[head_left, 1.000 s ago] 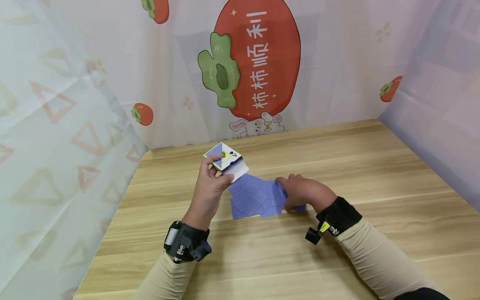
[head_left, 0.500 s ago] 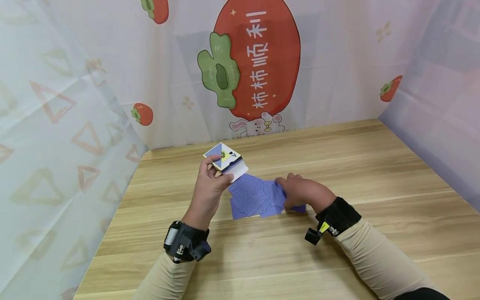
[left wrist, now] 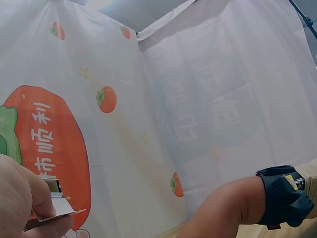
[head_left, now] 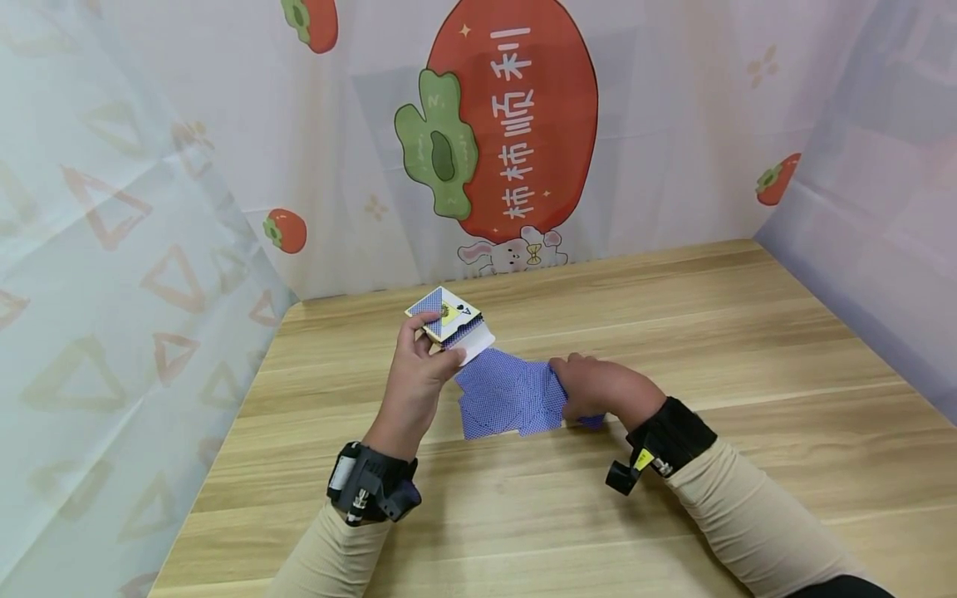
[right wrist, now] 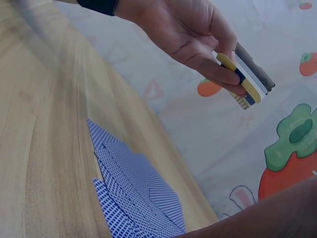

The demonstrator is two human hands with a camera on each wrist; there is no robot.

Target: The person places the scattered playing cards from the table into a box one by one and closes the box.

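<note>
My left hand (head_left: pixel 419 370) holds a playing card box (head_left: pixel 446 314) in the air above the table, thumb on one side and fingers on the other. The box has a blue pattern, a yellow patch and an "A", and its white flap (head_left: pixel 473 342) hangs out toward the lower right. Below and to the right lies an overlapping spread of blue-backed playing cards (head_left: pixel 504 397). My right hand (head_left: pixel 601 386) is bent down over the spread's right end, covering part of it. I cannot tell whether these fingers pinch any cards, as the fingertips are mostly hidden.
The cards lie on a wooden table (head_left: pixel 523 515) that runs back to a printed curtain (head_left: pixel 658 166). More curtain hangs along both sides. Each wrist wears a black camera strap, with the right strap (head_left: pixel 669 436) close above the tabletop.
My right hand has shifted slightly left, and less of the cards shows past its right side. The left hand and the box are nearly still.
</note>
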